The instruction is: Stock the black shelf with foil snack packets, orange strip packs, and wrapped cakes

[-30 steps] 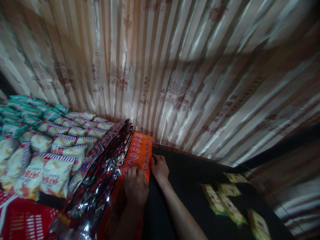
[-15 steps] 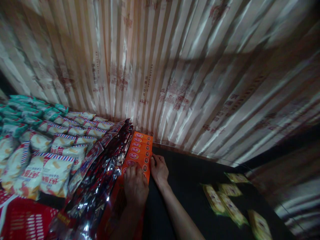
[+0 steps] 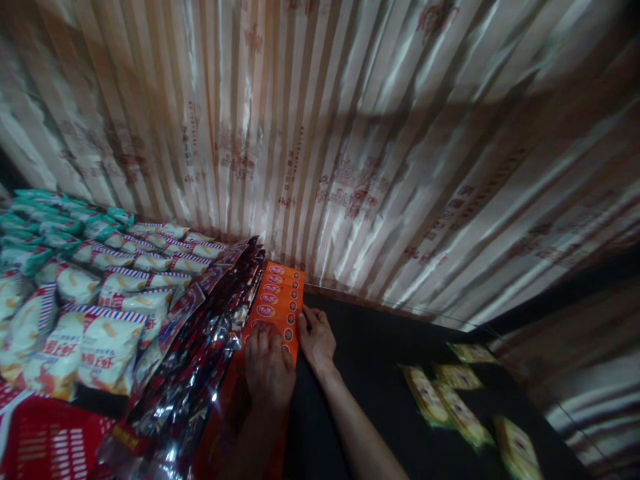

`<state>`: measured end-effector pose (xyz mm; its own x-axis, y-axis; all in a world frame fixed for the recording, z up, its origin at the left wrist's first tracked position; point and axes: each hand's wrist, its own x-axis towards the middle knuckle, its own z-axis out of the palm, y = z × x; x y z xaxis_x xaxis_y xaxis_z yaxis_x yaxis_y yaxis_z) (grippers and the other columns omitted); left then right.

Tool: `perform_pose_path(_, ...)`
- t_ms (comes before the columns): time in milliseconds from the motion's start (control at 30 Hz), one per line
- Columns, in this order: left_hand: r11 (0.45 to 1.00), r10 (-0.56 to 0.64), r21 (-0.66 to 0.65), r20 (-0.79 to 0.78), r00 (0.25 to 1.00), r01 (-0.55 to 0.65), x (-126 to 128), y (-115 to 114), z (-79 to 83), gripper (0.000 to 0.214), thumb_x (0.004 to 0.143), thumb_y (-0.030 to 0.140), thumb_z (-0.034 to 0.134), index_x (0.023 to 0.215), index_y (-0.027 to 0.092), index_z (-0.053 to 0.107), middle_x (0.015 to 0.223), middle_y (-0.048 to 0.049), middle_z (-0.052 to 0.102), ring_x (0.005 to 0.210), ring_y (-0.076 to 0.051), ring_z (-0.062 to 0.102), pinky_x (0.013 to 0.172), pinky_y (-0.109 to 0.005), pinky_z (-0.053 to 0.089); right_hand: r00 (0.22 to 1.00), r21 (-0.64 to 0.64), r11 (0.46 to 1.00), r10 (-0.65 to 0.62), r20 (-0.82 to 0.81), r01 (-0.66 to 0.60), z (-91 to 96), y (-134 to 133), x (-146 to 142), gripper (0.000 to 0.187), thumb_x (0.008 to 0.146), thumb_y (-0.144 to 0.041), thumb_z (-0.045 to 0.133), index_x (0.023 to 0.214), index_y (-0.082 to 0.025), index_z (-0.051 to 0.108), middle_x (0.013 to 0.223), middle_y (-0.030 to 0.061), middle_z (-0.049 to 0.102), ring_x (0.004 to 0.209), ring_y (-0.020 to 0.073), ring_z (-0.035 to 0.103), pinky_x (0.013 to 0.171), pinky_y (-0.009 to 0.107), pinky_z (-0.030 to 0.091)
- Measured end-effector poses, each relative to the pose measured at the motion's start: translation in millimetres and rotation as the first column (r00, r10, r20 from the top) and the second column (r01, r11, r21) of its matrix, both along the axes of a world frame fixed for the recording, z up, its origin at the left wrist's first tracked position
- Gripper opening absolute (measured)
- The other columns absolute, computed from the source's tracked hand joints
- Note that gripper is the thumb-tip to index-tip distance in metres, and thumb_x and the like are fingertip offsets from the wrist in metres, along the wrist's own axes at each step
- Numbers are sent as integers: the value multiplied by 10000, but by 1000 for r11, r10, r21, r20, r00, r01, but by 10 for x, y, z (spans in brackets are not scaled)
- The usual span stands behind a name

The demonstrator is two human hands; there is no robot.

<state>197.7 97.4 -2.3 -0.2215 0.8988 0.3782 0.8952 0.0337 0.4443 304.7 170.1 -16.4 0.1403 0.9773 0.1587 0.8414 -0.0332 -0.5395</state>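
Note:
A row of slim orange boxes (image 3: 269, 298) with oval logos and dark round pictures runs from the back wall toward me. Over the nearer part of this row lies my left hand (image 3: 270, 363), its fingers curled down on a box and hiding part of it. My right hand (image 3: 317, 337) is at the row's right edge, with bent fingers pressed against the side of the boxes. Dark red shiny snack packets (image 3: 210, 347) stand packed along the left side of the row.
White snack bags (image 3: 113, 350) with striped tops and green bags (image 3: 60, 217) fill the left. A red plastic basket (image 3: 53, 437) is at the lower left. Several yellow packets (image 3: 457, 413) lie on the black tabletop (image 3: 365, 353). Pleated, printed sheeting (image 3: 320, 133) rises behind.
The view has shifted very slightly. Both hands stay at the orange boxes, with almost no visible movement.

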Motion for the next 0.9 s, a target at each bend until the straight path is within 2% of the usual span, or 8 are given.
perform_pose_path(433,1000,-11,-21,-5,1000,11,-4,-1,-11,243,810,181,444,963,146,629,1163,-114,569,1193,-279,404,1002,-443,316,1000,-1,1000,1,9,-1,19,-17,-1,391,875,-410,340,1192,-311,548,1074,11,537,936,138,562,739,243,448)
perform_pose_path(667,1000,-12,19,-7,1000,12,-8,11,-51,239,796,167,435,932,153,631,1146,-108,580,1177,-280,425,985,-460,336,999,35,999,10,30,-11,43,-30,-20,386,876,-400,346,1183,-301,560,1063,31,544,947,160,563,751,268,459)
perform_pose_path(900,1000,-10,21,13,1000,10,-1,3,-52,252,794,161,438,958,157,629,1148,-101,579,1181,-271,420,1000,-441,326,999,131,991,11,37,-16,-48,-18,-11,409,874,-382,349,1203,-244,550,1072,68,556,931,189,566,747,315,483)
